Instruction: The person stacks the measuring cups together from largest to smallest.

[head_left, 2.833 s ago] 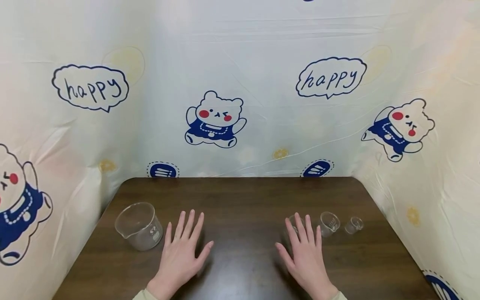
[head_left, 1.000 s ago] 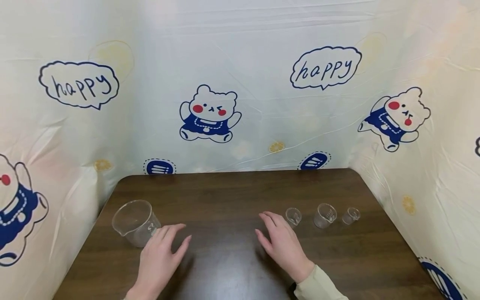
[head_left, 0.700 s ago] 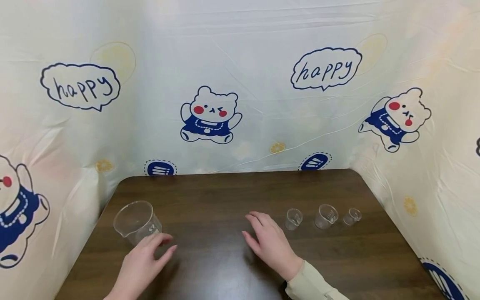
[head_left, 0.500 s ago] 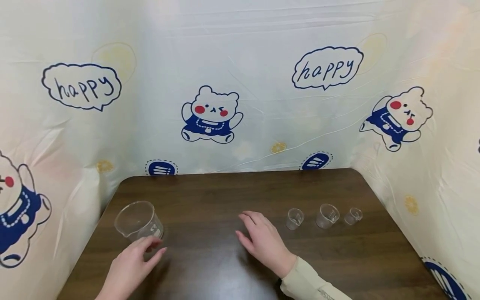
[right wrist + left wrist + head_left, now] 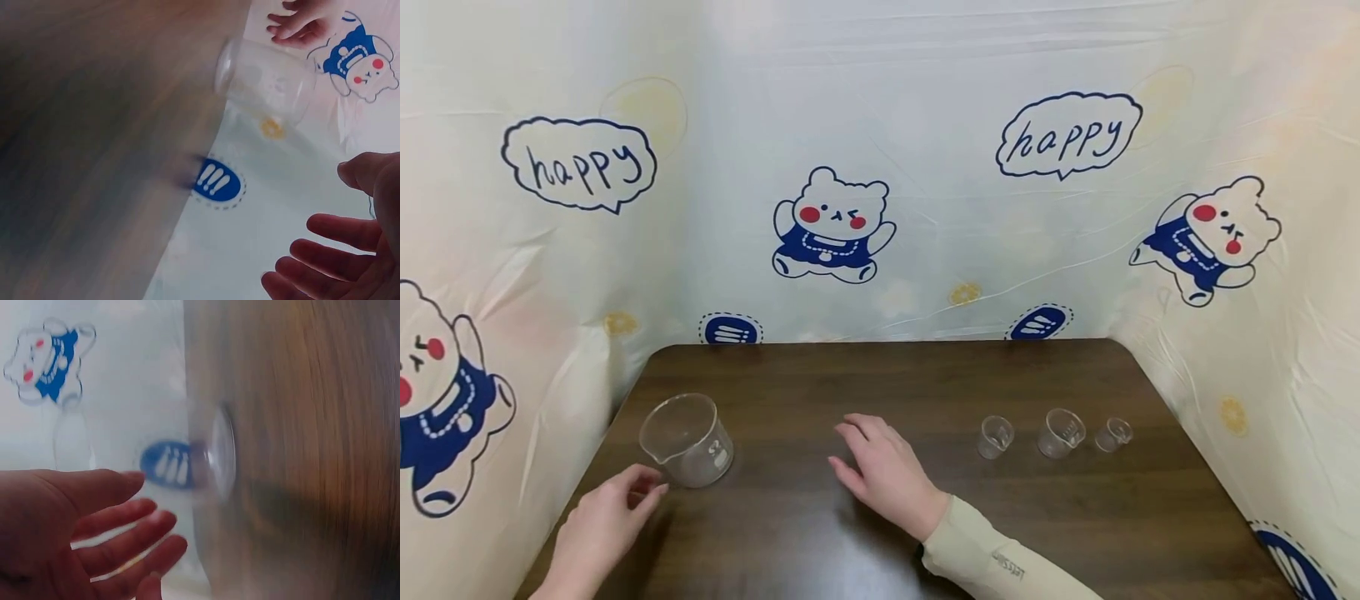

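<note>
Four clear beakers stand on the dark table (image 5: 850, 387) in the head view: the large beaker (image 5: 696, 462) toward the left, then a near small beaker (image 5: 996, 437), a middle small beaker (image 5: 1061, 433) and an end small beaker (image 5: 1113, 435) in a row toward the right. The left hand (image 5: 597, 518), loosely bent and holding nothing, is just beside the large beaker's near left side; the right hand (image 5: 891, 477), relaxed, is over the tabletop between the large beaker and the row. The step in hand looks like a two-handed approach to the large beaker; a grip there would call for wider fingers and the right hand coming closer.

In the left wrist view, thumb and fingers leave a modest gap before the blurred glass; whether they touch it I cannot tell.

In the right wrist view, the right hand's fingers are spread and bare, well apart from the large beaker.
</note>
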A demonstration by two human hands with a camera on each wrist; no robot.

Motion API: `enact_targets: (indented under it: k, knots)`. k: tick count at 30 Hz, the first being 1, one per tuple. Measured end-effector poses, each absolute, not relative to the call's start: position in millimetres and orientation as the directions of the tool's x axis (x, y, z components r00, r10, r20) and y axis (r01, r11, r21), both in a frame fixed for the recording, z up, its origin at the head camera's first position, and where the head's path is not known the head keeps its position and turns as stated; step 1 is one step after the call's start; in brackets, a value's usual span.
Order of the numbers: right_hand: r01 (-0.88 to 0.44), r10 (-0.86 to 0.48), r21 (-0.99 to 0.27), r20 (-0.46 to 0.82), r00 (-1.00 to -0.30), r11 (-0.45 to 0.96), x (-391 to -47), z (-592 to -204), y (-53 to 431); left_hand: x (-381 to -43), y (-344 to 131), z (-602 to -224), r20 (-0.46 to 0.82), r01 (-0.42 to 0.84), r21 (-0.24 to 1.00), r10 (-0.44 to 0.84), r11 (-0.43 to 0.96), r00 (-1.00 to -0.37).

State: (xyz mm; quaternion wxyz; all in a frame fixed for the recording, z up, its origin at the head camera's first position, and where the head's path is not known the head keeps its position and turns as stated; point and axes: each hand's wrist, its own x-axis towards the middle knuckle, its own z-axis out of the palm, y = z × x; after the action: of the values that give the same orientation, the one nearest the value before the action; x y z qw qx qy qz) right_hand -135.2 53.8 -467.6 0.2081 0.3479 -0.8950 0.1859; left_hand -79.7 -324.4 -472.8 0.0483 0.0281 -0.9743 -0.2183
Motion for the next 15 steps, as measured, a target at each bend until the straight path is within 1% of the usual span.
enact_targets:
  k: [5,8,11,15]
  knots:
    - [-0.720,-0.569,-0.182,0.497,-0.655,0.670,-136,-466,33,-89,-348,-488,0.262,0.094,0.454,-0.032,0.886,-0.964]
    - [-0.730,-0.578,-0.160,0.509,-0.638,0.665,-137,-466,22,-96,-360,-495,0.337,0.163,0.503,-0.020,0.849,-0.941]
    - [-0.740,-0.593,-0.140,0.509,-0.624,0.658,-140,-465,11,-102,-368,-499,0.375,0.218,0.547,-0.004,0.808,-0.927]
    - [-0.741,-0.617,-0.099,0.487,-0.618,0.665,-146,-462,-6,-111,-374,-500,0.375,0.260,0.601,0.020,0.756,-0.927]
